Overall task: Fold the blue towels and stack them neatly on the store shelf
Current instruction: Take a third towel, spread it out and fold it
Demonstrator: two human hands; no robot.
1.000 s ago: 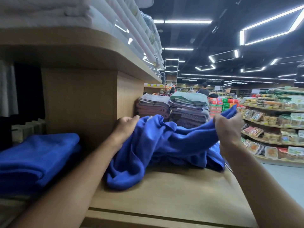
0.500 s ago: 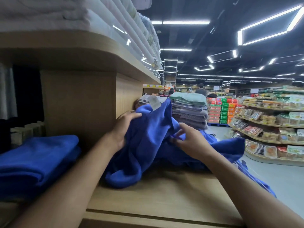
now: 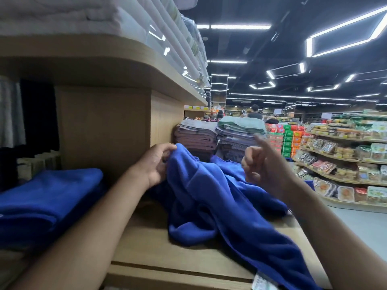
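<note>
Your left hand (image 3: pixel 156 164) pinches the raised edge of the loose blue towel (image 3: pixel 209 195), fingers curled round the cloth. The towel lies crumpled on the wooden shelf (image 3: pixel 146 254), one end trailing over the front edge at the lower right. Your right hand (image 3: pixel 266 166) hovers just above it, blurred, fingers partly curled and one finger raised; you cannot tell whether it holds any cloth. The folded blue towels (image 3: pixel 50 201) sit to the left.
</note>
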